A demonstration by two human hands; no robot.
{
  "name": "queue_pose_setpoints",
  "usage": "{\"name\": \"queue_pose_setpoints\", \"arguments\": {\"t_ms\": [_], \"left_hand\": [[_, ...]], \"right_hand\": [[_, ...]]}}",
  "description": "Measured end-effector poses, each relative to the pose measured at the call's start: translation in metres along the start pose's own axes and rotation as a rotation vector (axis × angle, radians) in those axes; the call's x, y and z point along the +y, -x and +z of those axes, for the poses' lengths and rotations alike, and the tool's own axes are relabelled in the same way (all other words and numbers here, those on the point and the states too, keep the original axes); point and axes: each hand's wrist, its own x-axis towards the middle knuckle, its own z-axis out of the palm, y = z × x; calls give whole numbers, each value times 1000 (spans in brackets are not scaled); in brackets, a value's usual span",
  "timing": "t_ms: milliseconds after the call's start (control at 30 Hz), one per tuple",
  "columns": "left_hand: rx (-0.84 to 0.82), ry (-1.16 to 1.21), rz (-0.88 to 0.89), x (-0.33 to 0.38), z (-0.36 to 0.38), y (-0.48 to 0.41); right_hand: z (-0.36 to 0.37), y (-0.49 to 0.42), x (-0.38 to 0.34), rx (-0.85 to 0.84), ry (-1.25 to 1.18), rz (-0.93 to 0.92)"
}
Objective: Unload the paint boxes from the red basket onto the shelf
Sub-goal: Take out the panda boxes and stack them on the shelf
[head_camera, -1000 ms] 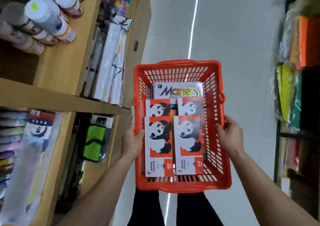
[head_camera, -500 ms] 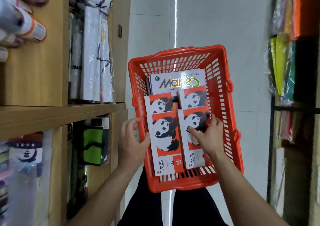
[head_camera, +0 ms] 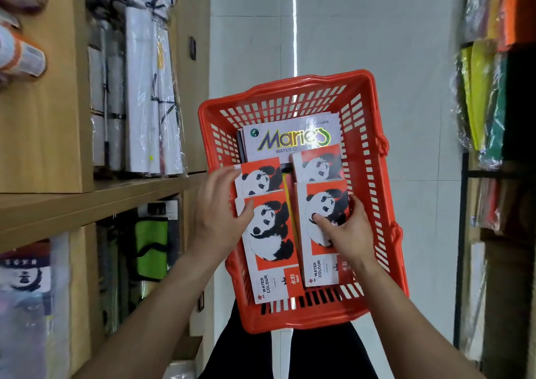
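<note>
The paint boxes (head_camera: 290, 141) all lay in the red basket (head_camera: 290, 84), none yet on the shelf (head_camera: 87, 204) on the left. The right grip (head_camera: 348, 230) pinched the near right box (head_camera: 324, 196). The left grip (head_camera: 220, 219) touched the near left box (head_camera: 272, 233); I could not tell if it held it. Next, one likely had to be lifted out.

The aisle is evenly bright. A long lamp mirrors as a thin white streak (head_camera: 295, 30) on the glossy floor (head_camera: 377, 45) at the far end. Plastic wrap (head_camera: 165, 112) on the left shelf goods glints. The red basket (head_camera: 290, 88) and paint boxes (head_camera: 269, 228) are sharp, their shadows faint. Near left packets (head_camera: 26, 291) and the right racks (head_camera: 490, 103) smear, and shelf lines lean at the borders.
</note>
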Motion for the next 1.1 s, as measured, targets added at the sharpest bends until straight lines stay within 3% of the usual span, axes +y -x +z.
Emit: {"name": "queue_pose_setpoints", "arguments": {"t_ms": [100,333,500,633,867,1100], "left_hand": [[-116,89,-80,10,1,-18],[-572,-296,-15,7,53,-41],[-566,-350,-112,4,72,-50],[-519,-393,-73,5,69,-50],[-660,-318,-15,7,59,-35],[-795,-426,-47,13,56,-33]], "right_hand": [[0,-3,0,-56,-3,-17],[3,-5,7,-32,-5,-57],[4,-9,11,-75,24,-51],[1,-15,17,-154,-39,-9],[-3,-6,23,-183,-146,30],[-1,4,18,-175,-179,-2]]}}
